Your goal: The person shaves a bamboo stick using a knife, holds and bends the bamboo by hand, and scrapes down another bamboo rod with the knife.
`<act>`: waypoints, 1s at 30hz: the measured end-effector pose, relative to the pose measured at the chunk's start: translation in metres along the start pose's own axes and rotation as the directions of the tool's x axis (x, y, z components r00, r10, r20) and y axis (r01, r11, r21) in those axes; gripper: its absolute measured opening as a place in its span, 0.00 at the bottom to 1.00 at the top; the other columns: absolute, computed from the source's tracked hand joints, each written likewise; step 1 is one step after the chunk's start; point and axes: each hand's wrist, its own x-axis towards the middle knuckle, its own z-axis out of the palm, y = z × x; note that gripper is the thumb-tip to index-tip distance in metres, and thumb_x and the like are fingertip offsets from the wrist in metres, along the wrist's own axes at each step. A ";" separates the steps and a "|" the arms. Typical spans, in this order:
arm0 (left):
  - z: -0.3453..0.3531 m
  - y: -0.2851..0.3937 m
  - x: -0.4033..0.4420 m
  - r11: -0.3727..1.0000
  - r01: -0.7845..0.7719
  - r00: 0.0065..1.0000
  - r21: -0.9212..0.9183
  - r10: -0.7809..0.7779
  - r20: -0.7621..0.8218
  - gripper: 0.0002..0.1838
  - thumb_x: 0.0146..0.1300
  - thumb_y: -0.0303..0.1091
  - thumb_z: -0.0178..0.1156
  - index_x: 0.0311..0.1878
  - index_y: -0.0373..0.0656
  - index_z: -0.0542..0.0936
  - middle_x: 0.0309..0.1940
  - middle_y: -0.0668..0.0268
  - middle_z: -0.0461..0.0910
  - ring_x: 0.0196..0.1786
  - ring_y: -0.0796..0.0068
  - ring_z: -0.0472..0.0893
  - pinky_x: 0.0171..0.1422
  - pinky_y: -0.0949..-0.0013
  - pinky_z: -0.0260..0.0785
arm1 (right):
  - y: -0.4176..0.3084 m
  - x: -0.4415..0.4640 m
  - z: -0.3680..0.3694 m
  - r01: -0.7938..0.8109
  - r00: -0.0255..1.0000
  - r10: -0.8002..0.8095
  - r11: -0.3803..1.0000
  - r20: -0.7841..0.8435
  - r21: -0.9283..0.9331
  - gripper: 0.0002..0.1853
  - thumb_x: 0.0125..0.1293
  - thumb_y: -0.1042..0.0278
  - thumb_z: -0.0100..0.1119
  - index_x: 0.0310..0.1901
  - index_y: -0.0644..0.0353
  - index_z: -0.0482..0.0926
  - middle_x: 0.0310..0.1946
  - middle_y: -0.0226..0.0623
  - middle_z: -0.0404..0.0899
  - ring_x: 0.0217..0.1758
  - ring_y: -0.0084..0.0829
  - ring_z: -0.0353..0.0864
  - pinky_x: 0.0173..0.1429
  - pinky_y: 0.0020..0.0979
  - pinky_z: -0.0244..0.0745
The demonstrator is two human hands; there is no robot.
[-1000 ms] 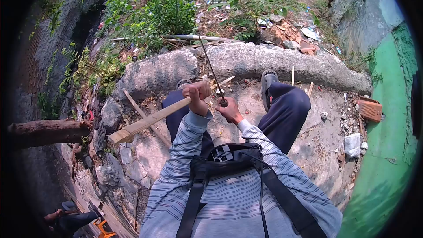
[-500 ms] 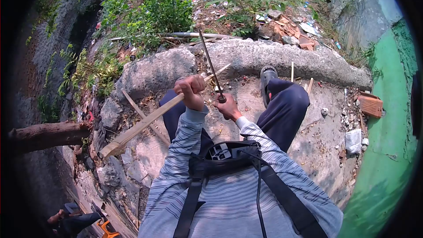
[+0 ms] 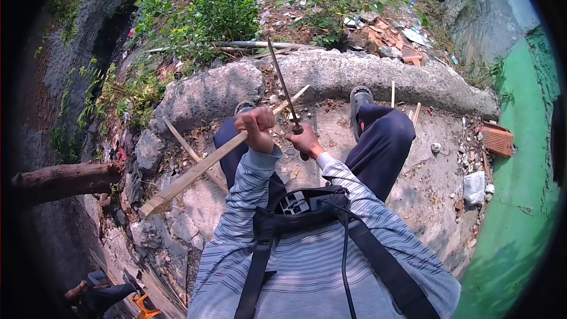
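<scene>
My left hand point(image 3: 256, 129) is closed round a long wooden stick point(image 3: 204, 168), gripping it nearer its upper end. The stick runs slantwise from a thick, squared butt at lower left to a pale, tapered tip past my fist. In my right hand point(image 3: 305, 141) is the handle of a machete point(image 3: 282, 82), its long, narrow dark blade pointing up and away from me. The blade crosses the stick close to the tapered tip; whether they touch I cannot tell. Beneath the held stick, a second wooden stick point(image 3: 192, 152) lies on the ground.
A broken concrete kerb point(image 3: 378, 77) curves ahead of my feet, with green bushes point(image 3: 218, 18) and litter behind it. Thin wood offcuts point(image 3: 393, 93), an orange brick point(image 3: 497, 140) and a white bag point(image 3: 473, 189) lie rightward. A log point(image 3: 68, 182) juts in from the left; another person point(image 3: 103, 295) sits lower left.
The held stick's butt end has shifted slightly up and to the right. Both hands keep their grips, with the machete almost unmoved.
</scene>
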 end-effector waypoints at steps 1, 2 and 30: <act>0.001 0.000 0.000 1.000 -0.004 1.000 -0.001 0.004 0.000 0.35 0.80 0.55 0.46 0.16 0.45 0.54 0.11 0.73 0.52 0.14 0.80 0.52 0.18 0.69 0.40 | -0.004 0.000 -0.001 -0.011 1.000 0.011 1.000 0.000 0.013 0.13 0.56 0.68 0.69 0.22 0.58 0.73 0.17 0.23 0.69 0.22 0.18 0.66 0.29 0.30 0.63; 0.003 0.000 -0.001 1.000 -0.015 1.000 0.021 0.015 -0.017 0.36 0.80 0.55 0.46 0.16 0.45 0.54 0.11 0.73 0.52 0.14 0.80 0.52 0.18 0.69 0.40 | -0.007 -0.001 -0.001 -0.010 1.000 0.010 1.000 0.000 0.011 0.13 0.56 0.68 0.69 0.22 0.58 0.73 0.17 0.23 0.69 0.22 0.18 0.66 0.29 0.30 0.63; -0.004 -0.004 -0.003 0.999 -0.042 0.999 0.010 0.042 -0.032 0.35 0.80 0.53 0.47 0.16 0.45 0.54 0.11 0.74 0.50 0.14 0.80 0.51 0.17 0.70 0.41 | -0.044 0.000 -0.001 0.124 0.992 -0.125 0.988 -0.006 -0.092 0.11 0.53 0.66 0.70 0.24 0.63 0.78 0.18 0.30 0.75 0.24 0.18 0.69 0.31 0.29 0.67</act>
